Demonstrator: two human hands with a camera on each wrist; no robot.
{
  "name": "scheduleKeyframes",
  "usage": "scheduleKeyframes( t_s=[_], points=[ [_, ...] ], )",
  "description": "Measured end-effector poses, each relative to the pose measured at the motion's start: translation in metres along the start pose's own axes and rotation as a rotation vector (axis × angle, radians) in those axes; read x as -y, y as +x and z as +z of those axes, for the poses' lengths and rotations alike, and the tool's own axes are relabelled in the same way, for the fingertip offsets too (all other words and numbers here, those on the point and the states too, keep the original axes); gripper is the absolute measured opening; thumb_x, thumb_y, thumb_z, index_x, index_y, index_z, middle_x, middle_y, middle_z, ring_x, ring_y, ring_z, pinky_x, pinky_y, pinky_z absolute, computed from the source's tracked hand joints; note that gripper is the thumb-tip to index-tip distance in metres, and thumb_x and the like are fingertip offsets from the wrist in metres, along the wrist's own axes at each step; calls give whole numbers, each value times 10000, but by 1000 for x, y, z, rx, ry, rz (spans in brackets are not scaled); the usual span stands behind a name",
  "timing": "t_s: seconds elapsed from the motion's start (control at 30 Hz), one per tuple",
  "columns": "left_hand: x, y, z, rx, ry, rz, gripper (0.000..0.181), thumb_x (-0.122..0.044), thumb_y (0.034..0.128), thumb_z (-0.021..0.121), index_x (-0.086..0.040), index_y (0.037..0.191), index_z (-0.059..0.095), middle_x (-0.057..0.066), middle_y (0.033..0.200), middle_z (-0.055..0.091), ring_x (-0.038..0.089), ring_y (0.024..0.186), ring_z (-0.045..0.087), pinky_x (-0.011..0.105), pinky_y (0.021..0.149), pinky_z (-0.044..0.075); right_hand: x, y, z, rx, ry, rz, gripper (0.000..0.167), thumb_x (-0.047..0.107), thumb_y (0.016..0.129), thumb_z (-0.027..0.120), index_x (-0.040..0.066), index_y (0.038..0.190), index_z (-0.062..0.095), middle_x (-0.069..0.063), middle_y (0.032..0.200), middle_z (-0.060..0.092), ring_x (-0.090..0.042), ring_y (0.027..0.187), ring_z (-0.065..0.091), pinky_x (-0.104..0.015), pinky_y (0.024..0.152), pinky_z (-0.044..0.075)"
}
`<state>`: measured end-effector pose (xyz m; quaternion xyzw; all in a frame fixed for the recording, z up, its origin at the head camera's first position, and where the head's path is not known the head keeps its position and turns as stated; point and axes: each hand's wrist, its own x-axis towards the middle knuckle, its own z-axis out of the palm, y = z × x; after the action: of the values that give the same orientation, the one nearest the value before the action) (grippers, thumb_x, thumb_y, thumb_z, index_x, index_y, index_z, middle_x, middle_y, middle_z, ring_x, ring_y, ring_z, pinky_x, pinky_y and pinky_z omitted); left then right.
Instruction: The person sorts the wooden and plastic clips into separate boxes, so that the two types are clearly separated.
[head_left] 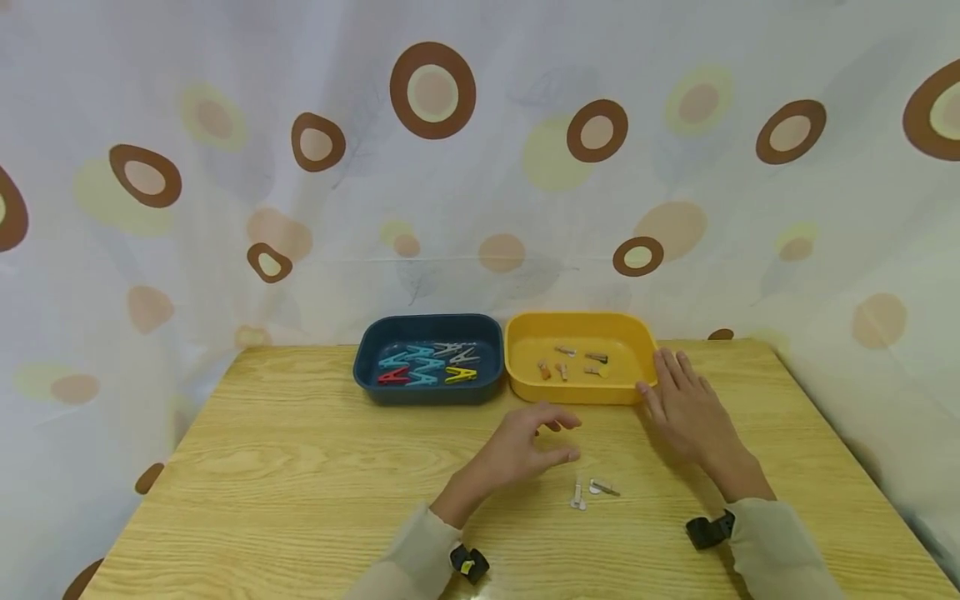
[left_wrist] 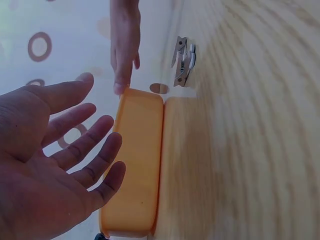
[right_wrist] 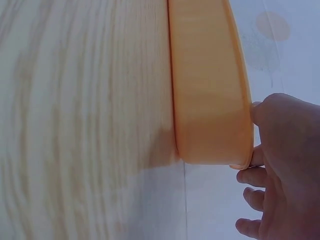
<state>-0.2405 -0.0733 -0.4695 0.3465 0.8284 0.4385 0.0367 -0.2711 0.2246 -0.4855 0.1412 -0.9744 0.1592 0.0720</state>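
My left hand [head_left: 520, 447] hovers over the table with its fingers loosely bent and apart, nothing between them. Two small wooden clothespins with pale decorations lie on the table below and right of it: an upright-pointing clothespin [head_left: 577, 493] and a slanted clothespin [head_left: 604, 487]. One clothespin [left_wrist: 181, 62] shows close up in the left wrist view. My right hand [head_left: 692, 410] touches the right front corner of the yellow tray [head_left: 577, 393], thumb at the front rim and fairly straight fingers along the right side. Several small decorated clothespins [head_left: 562, 372] lie spread inside this tray.
Left of the yellow tray, side by side with it, stands a dark blue tray [head_left: 431, 395]. It contains several larger plastic clothespins [head_left: 429, 364] in light blue, grey, red and yellow. A patterned curtain [head_left: 480, 192] hangs behind the wooden table [head_left: 315, 475].
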Motion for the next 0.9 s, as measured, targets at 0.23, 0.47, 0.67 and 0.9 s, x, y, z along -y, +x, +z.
scheduleKeyframes(
  t_s=[0.23,0.47,0.67,0.9],
  points=[
    [3,-11,4,40,52,-28,397,-211,912,812,-93,1273,698,30,1233,701,181,1093,661,286,950,522,1,-1,-1,4,6,-4,726,434,1129,299,-96,1600,145,-311,1655,143,-500,1525,92,-720,1138,185],
    [9,-18,13,117,67,-52,442,-184,889,833,-81,1295,693,38,1240,696,153,1104,639,256,969,503,0,-1,2,-3,13,-12,721,429,1130,299,-95,1601,141,-313,1654,143,-505,1522,97,-719,1140,185],
    [9,-18,22,153,122,-53,429,-216,869,854,-98,1259,720,-7,1199,701,104,1082,628,215,948,489,-1,-1,3,-2,7,-7,712,417,1132,302,-98,1599,148,-311,1655,142,-493,1529,79,-698,1156,183],
    [6,-19,28,172,167,-41,408,-238,863,860,-99,1228,742,-29,1164,709,65,1045,615,193,928,473,0,0,1,7,0,-2,712,412,1132,306,-108,1593,153,-323,1648,149,-505,1522,93,-699,1152,191]
  ],
)
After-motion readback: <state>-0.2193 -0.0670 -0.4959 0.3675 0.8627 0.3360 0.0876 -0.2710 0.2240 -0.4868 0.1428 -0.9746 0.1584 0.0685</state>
